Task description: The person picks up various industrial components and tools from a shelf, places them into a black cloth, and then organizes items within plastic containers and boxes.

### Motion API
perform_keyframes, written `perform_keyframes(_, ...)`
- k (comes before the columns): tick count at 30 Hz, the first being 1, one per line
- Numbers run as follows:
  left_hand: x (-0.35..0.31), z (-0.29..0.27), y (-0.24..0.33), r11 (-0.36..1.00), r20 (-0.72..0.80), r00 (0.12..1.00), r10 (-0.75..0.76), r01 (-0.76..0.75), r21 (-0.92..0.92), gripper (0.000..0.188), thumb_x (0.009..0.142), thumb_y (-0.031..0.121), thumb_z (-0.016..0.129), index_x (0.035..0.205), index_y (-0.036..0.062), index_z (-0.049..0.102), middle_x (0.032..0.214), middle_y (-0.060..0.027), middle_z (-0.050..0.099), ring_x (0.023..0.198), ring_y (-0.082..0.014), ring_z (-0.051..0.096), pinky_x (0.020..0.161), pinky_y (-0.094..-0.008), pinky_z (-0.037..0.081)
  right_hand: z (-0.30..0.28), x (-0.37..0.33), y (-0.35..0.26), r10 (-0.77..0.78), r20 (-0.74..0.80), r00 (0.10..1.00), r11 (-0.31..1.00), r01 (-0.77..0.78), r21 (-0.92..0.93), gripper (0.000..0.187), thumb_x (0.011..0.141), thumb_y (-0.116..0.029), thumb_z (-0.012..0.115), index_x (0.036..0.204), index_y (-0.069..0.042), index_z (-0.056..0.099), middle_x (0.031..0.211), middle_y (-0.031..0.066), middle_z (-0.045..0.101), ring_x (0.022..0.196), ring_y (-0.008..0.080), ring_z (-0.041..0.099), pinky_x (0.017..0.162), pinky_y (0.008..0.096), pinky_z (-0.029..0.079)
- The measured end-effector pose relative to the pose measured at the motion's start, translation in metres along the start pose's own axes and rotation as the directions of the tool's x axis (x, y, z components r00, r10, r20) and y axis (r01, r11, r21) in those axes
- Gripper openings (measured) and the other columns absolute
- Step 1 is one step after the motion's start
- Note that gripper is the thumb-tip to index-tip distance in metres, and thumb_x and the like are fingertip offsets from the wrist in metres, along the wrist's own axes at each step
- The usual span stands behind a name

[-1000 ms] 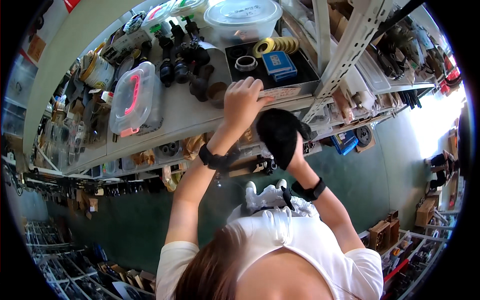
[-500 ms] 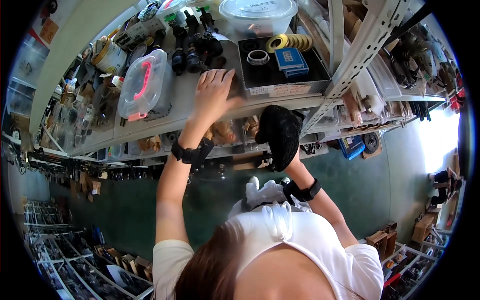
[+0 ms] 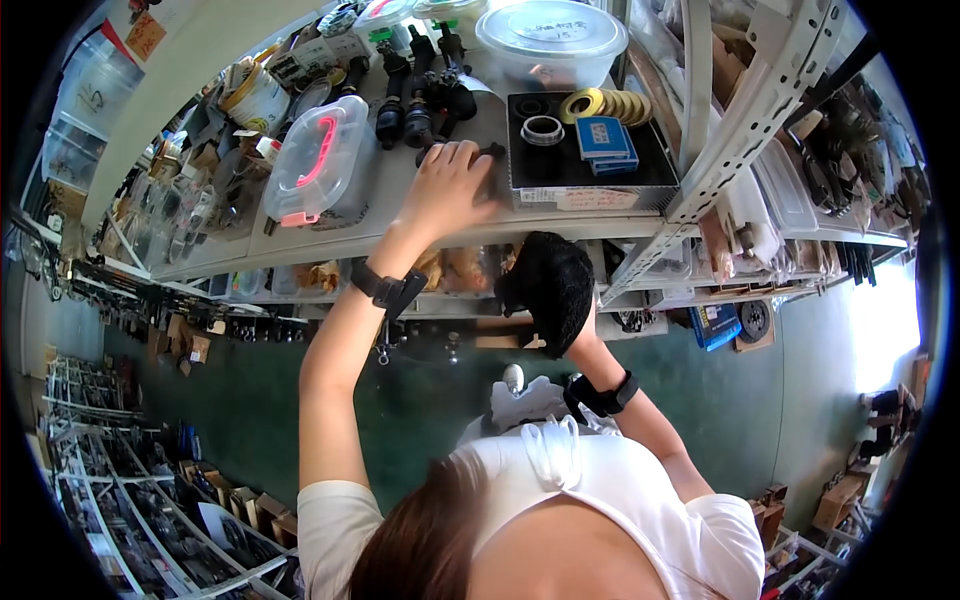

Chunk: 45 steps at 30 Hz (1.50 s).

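Observation:
My left hand (image 3: 447, 195) is over the shelf top (image 3: 385, 205), its fingers curled down over a small black part (image 3: 490, 153) that shows in pieces past the fingertips. The part's exact kind is hidden by the fingers. Just beyond it lie several black shaft-like machine parts (image 3: 421, 110). In front of the shelf edge, my right hand (image 3: 582, 340) holds up a bulky black object with a fuzzy surface (image 3: 555, 285). It covers my right fingers almost wholly.
Left of my left hand stands a clear lidded box (image 3: 320, 160) with a pink handle. To the right sits a black tray (image 3: 530, 175) with yellow rings (image 3: 590, 104), a metal ring (image 3: 541, 130) and blue boxes (image 3: 605, 140). A perforated shelf post (image 3: 745, 130) rises beyond it.
The view has shifted, so the shelf goods sit further right. A small black part now shows at my left fingertips. My right hand has lowered the fuzzy black object slightly.

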<state>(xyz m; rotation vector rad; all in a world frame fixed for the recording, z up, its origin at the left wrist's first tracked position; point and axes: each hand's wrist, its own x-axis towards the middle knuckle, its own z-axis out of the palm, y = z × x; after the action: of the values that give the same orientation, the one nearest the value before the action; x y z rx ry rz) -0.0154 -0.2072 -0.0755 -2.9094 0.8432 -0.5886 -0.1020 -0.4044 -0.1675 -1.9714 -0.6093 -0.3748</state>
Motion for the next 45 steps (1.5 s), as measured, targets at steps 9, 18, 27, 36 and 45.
perform_keyframes(9, 0.002, 0.007, -0.007, 1.000, -0.073, 0.997, 0.016, -0.018, -0.025, 0.039, 0.065, 0.030, 0.067, 0.091, 0.0040, 0.054, 0.100, -0.0076, 0.050, 0.100, -0.0254, 0.046, 0.089, -0.0361, 0.034, 0.000, -0.005, 0.022, -0.109, 0.064, 0.992, 0.981, 0.118, -0.156, 0.033, 0.070, -0.011, 0.057, 0.103, -0.003, 0.057, 0.103, 0.0156, 0.056, 0.099, 0.0347, 0.050, 0.088, 0.0389, 0.040)
perform_keyframes(18, 0.003, 0.003, -0.012, 0.996, -0.058, 0.998, 0.023, -0.028, -0.080, 0.034, 0.064, 0.029, 0.067, 0.083, 0.0036, 0.054, 0.087, -0.0081, 0.053, 0.089, -0.0252, 0.049, 0.080, -0.0345, 0.037, -0.006, -0.005, 0.026, -0.075, 0.054, 0.996, 0.996, 0.077, -0.050, 0.034, 0.071, -0.012, 0.056, 0.104, -0.003, 0.057, 0.104, 0.0152, 0.057, 0.099, 0.0321, 0.051, 0.088, 0.0373, 0.040)
perform_keyframes(27, -0.017, -0.003, -0.022, 0.998, -0.084, 0.995, 0.054, -0.056, -0.020, 0.030, 0.067, 0.030, 0.066, 0.083, 0.0068, 0.057, 0.088, -0.0055, 0.055, 0.092, -0.0222, 0.049, 0.082, -0.0342, 0.037, -0.016, 0.004, 0.000, -0.030, 0.110, 0.994, 0.999, 0.025, 0.043, 0.032, 0.076, -0.007, 0.053, 0.107, -0.003, 0.056, 0.107, 0.0134, 0.057, 0.100, 0.0293, 0.051, 0.088, 0.0345, 0.040)
perform_keyframes(36, -0.037, -0.014, -0.028, 0.998, -0.147, 0.989, -0.034, 0.040, 0.043, 0.035, 0.066, 0.022, 0.066, 0.098, 0.0096, 0.058, 0.089, -0.0044, 0.054, 0.093, -0.0217, 0.049, 0.085, -0.0341, 0.035, -0.010, 0.020, -0.026, -0.222, 0.102, 0.970, 0.975, 0.222, 0.009, 0.033, 0.070, -0.008, 0.058, 0.102, -0.001, 0.057, 0.105, 0.0168, 0.055, 0.099, 0.0322, 0.051, 0.087, 0.0350, 0.040)
perform_keyframes(45, -0.052, -0.007, -0.044, 0.958, -0.074, 0.976, -0.205, 0.216, 0.187, 0.044, 0.060, 0.011, 0.067, 0.102, 0.0149, 0.059, 0.086, -0.0053, 0.053, 0.093, -0.0238, 0.048, 0.082, -0.0352, 0.037, 0.020, 0.038, -0.051, -0.402, -0.069, 0.913, 0.911, 0.391, -0.134, 0.017, 0.067, -0.011, 0.055, 0.080, 0.001, 0.056, 0.079, 0.0168, 0.053, 0.077, 0.0339, 0.051, 0.069, 0.0405, 0.040)
